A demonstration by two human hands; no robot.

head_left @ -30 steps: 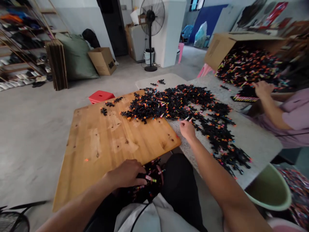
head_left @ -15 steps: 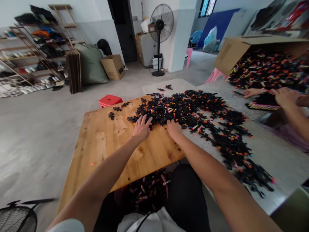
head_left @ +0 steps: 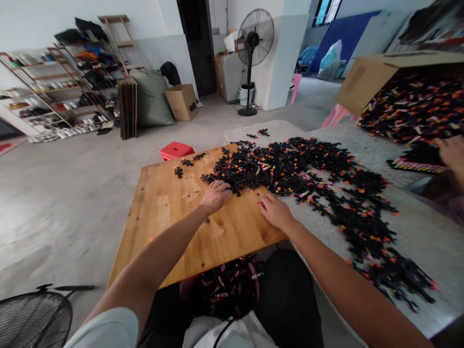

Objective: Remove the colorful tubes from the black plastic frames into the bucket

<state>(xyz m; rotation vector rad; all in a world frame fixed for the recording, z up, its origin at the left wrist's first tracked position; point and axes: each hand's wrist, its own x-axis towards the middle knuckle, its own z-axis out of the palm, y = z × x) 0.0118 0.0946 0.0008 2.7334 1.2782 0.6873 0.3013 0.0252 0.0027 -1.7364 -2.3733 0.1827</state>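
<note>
A heap of small black toy guns with orange, blue and pink bits spreads over the far part of the wooden table. My left hand rests at the heap's near left edge, its fingers bent down and close together; what lies under the fingertips is hidden. Nearer to me and to the right, my right hand hovers low over the wood, pinching a small pink-and-dark piece between thumb and fingers. Most of that piece is covered. Between my knees sits a pink-rimmed container holding more coloured pieces.
The wooden tabletop meets a grey stone-like table on the right. A tipped cardboard box spills more toy guns there, beside a co-worker's hand. A red stool stands beyond the far edge; a fan is at lower left.
My right hand has drawn back from the heap toward me with a small piece in its fingers. My left hand's fingers have come closer together and bent. The view has turned slightly left.
</note>
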